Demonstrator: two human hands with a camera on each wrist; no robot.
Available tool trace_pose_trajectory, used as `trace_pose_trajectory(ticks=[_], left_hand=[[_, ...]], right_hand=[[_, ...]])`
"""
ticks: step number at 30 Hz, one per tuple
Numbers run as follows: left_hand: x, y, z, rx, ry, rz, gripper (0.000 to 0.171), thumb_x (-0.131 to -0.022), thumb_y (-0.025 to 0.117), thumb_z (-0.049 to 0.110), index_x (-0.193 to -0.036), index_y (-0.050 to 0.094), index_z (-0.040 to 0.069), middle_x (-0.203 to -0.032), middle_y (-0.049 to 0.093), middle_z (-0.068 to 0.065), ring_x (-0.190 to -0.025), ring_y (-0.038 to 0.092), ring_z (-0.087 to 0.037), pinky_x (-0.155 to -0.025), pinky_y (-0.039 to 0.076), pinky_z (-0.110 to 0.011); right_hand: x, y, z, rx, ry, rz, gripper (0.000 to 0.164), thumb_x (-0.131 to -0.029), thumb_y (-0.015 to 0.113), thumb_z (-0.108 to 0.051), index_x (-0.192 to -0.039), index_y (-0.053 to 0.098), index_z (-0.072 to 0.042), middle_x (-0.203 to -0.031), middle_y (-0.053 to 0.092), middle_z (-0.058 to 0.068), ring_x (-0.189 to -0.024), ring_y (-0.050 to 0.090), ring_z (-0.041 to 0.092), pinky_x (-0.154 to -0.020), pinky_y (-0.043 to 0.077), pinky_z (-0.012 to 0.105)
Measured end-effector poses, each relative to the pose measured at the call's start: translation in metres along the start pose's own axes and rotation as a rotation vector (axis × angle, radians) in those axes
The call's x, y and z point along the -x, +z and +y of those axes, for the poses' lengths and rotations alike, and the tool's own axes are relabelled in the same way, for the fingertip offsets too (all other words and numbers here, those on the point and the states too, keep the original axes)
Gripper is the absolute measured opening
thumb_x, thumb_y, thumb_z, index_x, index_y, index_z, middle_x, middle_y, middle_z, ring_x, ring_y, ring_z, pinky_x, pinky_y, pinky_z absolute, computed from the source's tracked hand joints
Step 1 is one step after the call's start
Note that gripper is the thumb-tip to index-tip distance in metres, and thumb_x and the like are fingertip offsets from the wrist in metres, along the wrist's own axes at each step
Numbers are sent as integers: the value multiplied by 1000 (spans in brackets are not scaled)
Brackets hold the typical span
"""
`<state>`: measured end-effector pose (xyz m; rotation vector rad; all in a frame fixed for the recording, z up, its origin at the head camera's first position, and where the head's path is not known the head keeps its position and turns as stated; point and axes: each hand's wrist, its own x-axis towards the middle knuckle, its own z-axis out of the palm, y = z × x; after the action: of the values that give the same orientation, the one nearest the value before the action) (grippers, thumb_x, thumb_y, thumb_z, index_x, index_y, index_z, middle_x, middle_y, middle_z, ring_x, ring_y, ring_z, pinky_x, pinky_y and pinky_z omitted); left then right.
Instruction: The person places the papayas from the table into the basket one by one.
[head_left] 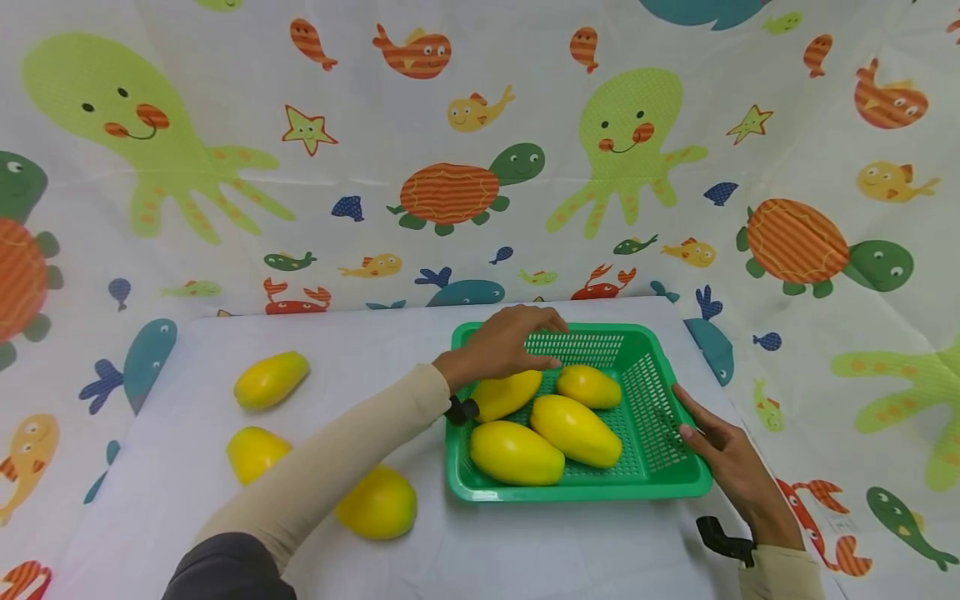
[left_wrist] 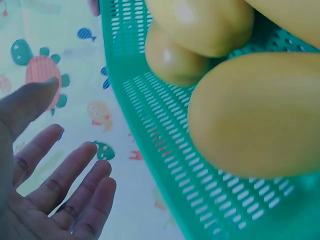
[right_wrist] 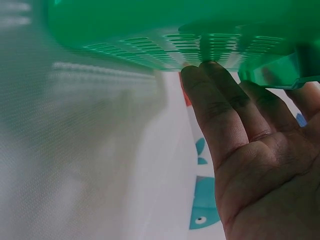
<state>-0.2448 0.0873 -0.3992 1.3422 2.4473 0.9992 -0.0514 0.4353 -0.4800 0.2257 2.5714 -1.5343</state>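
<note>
A green plastic basket [head_left: 577, 492] with slotted walls stands on the white table and has several yellow mangoes [head_left: 517, 454] inside. My left hand [head_left: 506, 342] is over the basket's back left part, just above a mango [head_left: 510, 396]. Its fingers and thumb are apart and hold nothing; the left wrist view shows the loose fingers [left_wrist: 82, 197] beside the basket's rim. At the basket's right side, my right hand [head_left: 723, 454] holds the wall, thumb at the rim. In the right wrist view its fingers [right_wrist: 215, 110] lie against the outside of the slotted wall.
On the table left of the basket lie three more mangoes: one at the back [head_left: 272, 380], one in the middle [head_left: 255, 452] partly behind my left sleeve, and one nearer [head_left: 378, 502]. A cloth [head_left: 420, 108] printed with sea animals hangs behind the table.
</note>
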Motion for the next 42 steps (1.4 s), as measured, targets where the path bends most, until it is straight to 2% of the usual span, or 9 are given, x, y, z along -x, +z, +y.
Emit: trace_pose_trajectory(ticks=[8,14,27,38,42], left_hand=[[26,-28,-12,17,-57,101,44,-97,80,32,-137,67,19,-141,69,1,-128,64,-23,-111,54,-46],[46,-45,-27,18,-94,156,45,-96,81,31,-137,66,18,-140,70,-2,-128,64,-26,-107,56,-46],[86,-71,-52,70,-215,259,49,-94,83,29,-138,67,15,-141,71,-7,-130,63,-33,-106,57,-52],[117,-86,-76,15,-359,310,51,-94,83,29,-140,65,16,-141,70,-10,-131,61,-33,-107,56,-53],[131,-92,-88,11,-403,323,51,-94,83,29,-140,65,17,-141,69,-10,-132,61,-34,-108,55,-54]], right_hand=[[-3,2,0,18,16,9,66,-112,54,-40,-169,21,-37,-178,15,12,-158,23,55,-93,41,2],[-3,1,1,9,30,0,66,-111,54,-40,-169,20,-38,-178,14,14,-158,23,57,-92,41,1],[-3,3,2,24,41,10,67,-111,54,-42,-169,20,-38,-178,13,12,-158,21,55,-92,40,0],[-2,4,3,35,35,28,66,-111,54,-41,-169,20,-38,-178,13,10,-159,21,55,-92,40,-1],[-2,4,4,32,28,29,66,-112,53,-40,-169,20,-37,-178,14,3,-161,17,52,-93,38,-1]])
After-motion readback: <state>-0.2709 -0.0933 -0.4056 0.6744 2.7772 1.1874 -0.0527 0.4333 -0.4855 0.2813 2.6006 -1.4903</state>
